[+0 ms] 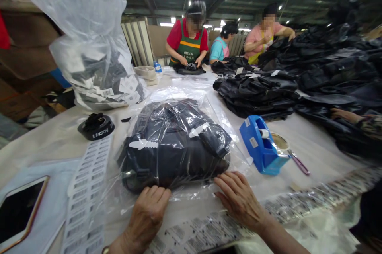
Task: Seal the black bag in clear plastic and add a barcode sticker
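A black backpack [176, 154] lies flat on the table inside a clear plastic bag [179, 196], with two white strips showing on its straps. At the bag's near edge on the left, my left hand [151, 212] has its fingers curled down over the plastic, closed on it. My right hand [237, 196] rests at the near right corner of the backpack. Its fingers lie over the plastic, with the thumb apart from them. The undersides of both hands are hidden.
To the right stand a blue tape dispenser [262, 146], a tape roll [279, 141] and pink-handled scissors [300, 162]. Barcode label sheets [88, 190], a phone [22, 210] and a black strap roll [96, 126] lie left. Black bags [256, 90] pile up behind; several people work nearby.
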`<move>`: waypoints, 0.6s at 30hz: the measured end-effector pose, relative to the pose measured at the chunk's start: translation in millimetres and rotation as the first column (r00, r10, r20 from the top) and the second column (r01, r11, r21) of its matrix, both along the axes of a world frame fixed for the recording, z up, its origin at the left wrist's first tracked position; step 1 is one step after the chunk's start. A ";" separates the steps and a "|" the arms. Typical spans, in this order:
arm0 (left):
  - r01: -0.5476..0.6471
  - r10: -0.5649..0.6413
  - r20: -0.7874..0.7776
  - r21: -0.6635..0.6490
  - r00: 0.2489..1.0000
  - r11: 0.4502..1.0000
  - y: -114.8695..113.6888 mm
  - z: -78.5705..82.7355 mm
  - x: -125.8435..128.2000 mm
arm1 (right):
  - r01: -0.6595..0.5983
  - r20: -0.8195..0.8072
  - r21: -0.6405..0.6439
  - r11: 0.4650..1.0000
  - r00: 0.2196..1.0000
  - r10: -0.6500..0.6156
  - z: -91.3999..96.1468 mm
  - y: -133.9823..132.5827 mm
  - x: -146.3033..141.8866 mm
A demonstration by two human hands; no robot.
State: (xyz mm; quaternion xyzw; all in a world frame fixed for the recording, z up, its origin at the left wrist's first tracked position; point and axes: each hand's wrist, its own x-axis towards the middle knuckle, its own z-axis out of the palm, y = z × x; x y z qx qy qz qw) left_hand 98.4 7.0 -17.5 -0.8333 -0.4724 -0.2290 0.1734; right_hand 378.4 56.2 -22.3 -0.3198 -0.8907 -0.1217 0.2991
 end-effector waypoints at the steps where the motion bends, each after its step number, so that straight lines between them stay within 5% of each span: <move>1: 0.005 -0.005 0.002 0.005 1.000 1.000 0.4 0.3 0.0 | 0.010 -0.007 -0.002 1.000 1.000 -0.010 -1.2 -1.5 0.4; 18: -0.041 0.040 0.027 0.029 0.999 0.999 10.5 13.3 2.8 | 0.170 -0.097 0.041 0.985 0.981 -0.166 -17.2 -13.4 -41.8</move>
